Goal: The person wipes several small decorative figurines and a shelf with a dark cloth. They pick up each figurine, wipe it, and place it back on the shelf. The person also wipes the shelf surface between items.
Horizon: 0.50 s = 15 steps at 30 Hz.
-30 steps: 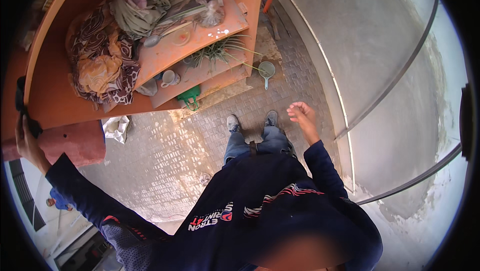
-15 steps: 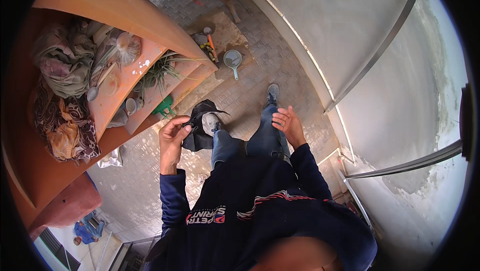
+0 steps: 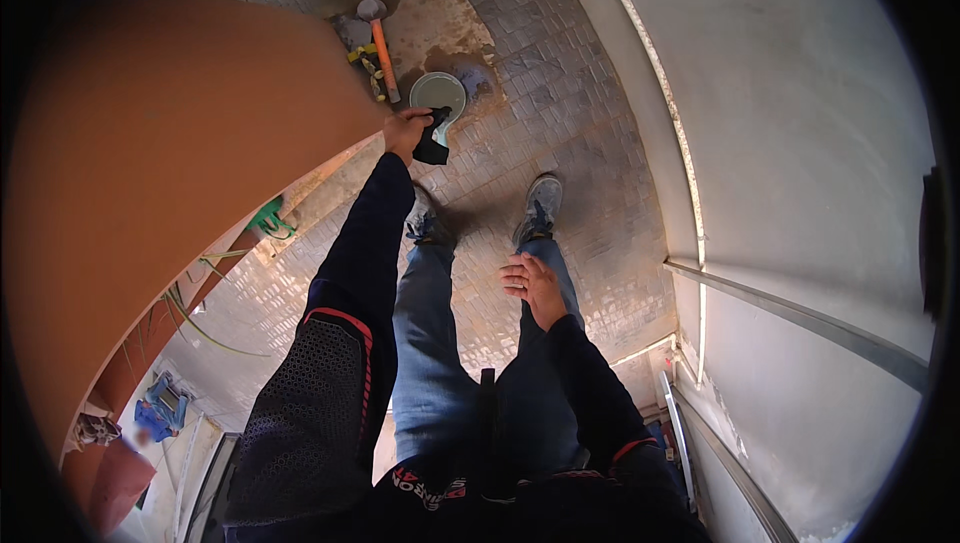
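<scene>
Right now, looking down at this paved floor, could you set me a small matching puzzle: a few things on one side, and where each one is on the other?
Things:
1. left hand
2. right hand
3. hammer
4. round pan

Places:
A. lying on the paving, orange handle
B. resting on the thigh, empty
C. on the floor beyond the raised hand
D. holding a dark cloth

Pairs: 1-D, 2-B, 3-A, 4-C

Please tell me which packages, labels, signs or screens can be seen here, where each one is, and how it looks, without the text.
No package, sign or screen can be made out.
Printed lettering: on the dark top, at the lower edge of the view; a curved row, red and white.
Blue thing: lower left, on the floor by the orange cabinet; too small to tell if it is a package.
</scene>
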{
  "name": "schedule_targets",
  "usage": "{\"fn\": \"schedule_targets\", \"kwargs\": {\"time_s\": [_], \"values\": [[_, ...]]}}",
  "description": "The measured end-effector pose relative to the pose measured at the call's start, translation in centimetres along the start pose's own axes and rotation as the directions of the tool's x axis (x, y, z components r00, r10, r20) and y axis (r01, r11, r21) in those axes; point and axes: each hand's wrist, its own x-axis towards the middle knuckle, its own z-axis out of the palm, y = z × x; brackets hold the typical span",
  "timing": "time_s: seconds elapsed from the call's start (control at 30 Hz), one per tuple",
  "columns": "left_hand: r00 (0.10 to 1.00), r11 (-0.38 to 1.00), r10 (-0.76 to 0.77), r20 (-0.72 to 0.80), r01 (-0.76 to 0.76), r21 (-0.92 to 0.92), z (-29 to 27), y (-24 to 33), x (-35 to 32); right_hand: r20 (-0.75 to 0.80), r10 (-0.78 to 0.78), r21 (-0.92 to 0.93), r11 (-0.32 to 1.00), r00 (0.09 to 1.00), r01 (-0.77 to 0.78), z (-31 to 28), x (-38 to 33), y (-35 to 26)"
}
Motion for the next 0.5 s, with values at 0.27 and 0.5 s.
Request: {"fn": "schedule_targets", "kwargs": {"time_s": [0.27,0.5], "values": [[0.902,0.684,0.431,-0.006,-0.323,0.654,2.7,-7.5,11.5,-0.138,0.025,-0.106,0.994,0.99,-0.04,0.3,7.7,0.2],[0.889,0.434,0.333,0.314,-0.44,0.786,6.2,-12.6,14.6,-0.013,0.016,-0.006,1.0,1.0,-0.016,1.8,9.5,-2.9]]}}
